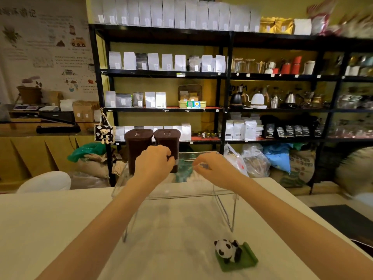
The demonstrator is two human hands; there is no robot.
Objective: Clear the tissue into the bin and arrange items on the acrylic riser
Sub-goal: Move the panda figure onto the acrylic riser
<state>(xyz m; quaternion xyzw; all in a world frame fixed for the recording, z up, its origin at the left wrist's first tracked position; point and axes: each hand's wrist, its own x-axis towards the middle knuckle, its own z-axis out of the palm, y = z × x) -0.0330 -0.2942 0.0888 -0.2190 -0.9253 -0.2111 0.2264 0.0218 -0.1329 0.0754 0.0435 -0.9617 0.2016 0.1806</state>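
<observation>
On the clear acrylic riser [181,190], your left hand [154,160] grips the right-hand dark brown lidded canister [167,142], right hand [210,164] pinches something unclear; canister looks rigid, hefty, hold mid-body.

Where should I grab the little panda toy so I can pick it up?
Probably by the green base under the panda. Come from above and pinch its two long edges; it lies flat on the white table, nothing crowds it, and the round panda looks harder to hold.

Single head view, facing forward-down over table [60,229] toward shelves [222,75].
</observation>
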